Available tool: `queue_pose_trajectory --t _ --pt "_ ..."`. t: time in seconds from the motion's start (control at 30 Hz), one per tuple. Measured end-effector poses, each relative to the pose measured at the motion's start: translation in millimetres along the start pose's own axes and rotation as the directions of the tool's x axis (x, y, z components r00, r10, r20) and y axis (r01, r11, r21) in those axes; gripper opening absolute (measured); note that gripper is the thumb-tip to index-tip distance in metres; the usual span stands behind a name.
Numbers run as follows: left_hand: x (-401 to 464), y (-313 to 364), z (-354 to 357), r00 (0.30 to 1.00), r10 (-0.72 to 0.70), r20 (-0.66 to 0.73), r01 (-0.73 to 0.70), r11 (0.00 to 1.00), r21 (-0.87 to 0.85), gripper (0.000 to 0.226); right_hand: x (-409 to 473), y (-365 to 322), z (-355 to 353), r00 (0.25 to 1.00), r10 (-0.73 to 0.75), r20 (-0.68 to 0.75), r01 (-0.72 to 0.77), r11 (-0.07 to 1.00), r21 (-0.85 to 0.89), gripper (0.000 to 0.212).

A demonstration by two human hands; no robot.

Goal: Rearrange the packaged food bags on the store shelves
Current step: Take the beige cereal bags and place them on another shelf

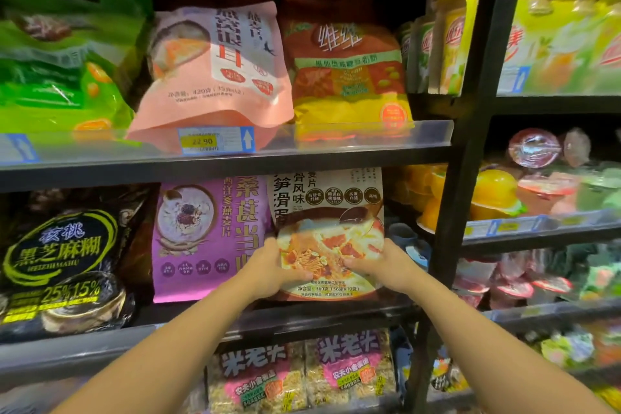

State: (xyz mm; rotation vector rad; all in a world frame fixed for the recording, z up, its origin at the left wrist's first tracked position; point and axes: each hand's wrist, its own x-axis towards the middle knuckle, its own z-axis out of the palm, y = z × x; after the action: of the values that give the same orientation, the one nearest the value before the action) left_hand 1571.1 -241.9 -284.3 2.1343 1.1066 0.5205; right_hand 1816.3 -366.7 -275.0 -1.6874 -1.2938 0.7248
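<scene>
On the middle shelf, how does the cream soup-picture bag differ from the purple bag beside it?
The cream bag is gripped at its lower part by the left hand and the right hand; the purple bag is untouched. The cream bag shows a bowl of soup on a pale ground, the purple bag a bowl of porridge on purple. The cream bag's edge overlaps the purple bag. Both stand upright, facing out.

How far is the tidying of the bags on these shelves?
Looks done: pink bag and purple bag stand facing out. In hand: left hand and right hand grip the white bag. Left: setting it straight beside the purple one.
</scene>
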Motion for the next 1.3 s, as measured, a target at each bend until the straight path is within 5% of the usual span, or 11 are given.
queue_pose_trajectory --t 0.3,0.47,0.77,0.9,1.1,1.3 --pt "-79 10 5 0.997 -0.051 -0.056 0.050 0.999 -0.008 0.102 -55 -8 7 0.996 -0.029 0.087 0.029 1.000 0.007 0.077" --pt "-133 10 16 0.994 -0.086 -0.061 0.084 0.996 -0.029 0.107 -95 -4 14 0.981 -0.054 0.184 0.061 0.998 -0.031 0.054" --pt "-211 24 13 0.986 -0.142 -0.090 0.132 0.985 -0.108 0.102 -142 -24 12 0.950 0.003 0.313 0.057 0.982 -0.181 0.085" --pt "-226 33 2 0.988 -0.141 -0.066 0.135 0.988 -0.078 0.107 -152 -36 3 0.947 0.070 0.315 0.015 0.965 -0.262 0.120" --pt "-240 37 -7 0.995 -0.101 -0.022 0.100 0.994 -0.037 0.118 -170 -47 -5 0.930 0.087 0.356 0.021 0.957 -0.288 0.114" --pt "-264 31 -12 0.998 -0.061 0.006 0.061 0.994 -0.090 0.105 -193 -61 9 0.939 0.087 0.334 0.010 0.961 -0.278 0.074"
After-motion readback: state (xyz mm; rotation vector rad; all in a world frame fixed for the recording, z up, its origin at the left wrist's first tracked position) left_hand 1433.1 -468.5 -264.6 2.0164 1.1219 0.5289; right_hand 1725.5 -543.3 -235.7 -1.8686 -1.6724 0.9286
